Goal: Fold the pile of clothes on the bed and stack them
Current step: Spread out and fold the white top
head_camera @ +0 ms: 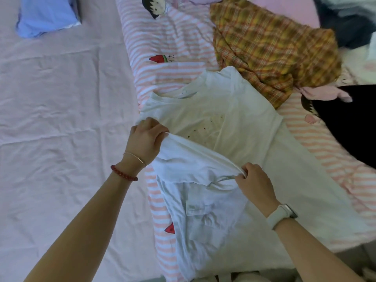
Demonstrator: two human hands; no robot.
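Observation:
A white T-shirt [234, 123] with small brown stains lies spread across the striped quilt, neck hole at the far side. Its near part is lifted and doubled over. My left hand [145, 137] grips the raised fold edge at its left end. The same edge is pinched at its right end by my right hand [253, 182], so the fold stretches between both hands. A yellow plaid garment [270, 47] lies crumpled beyond the shirt. A black garment [345, 123] sits at the right. A folded blue garment [46, 15] rests at the far left on the sheet.
The pink-and-white striped quilt [173, 47] with cartoon prints runs down the middle under the shirt. A pale pink sheet [61, 108] covers the bed's left half. More dark and white clothes [350, 23] are heaped at the top right.

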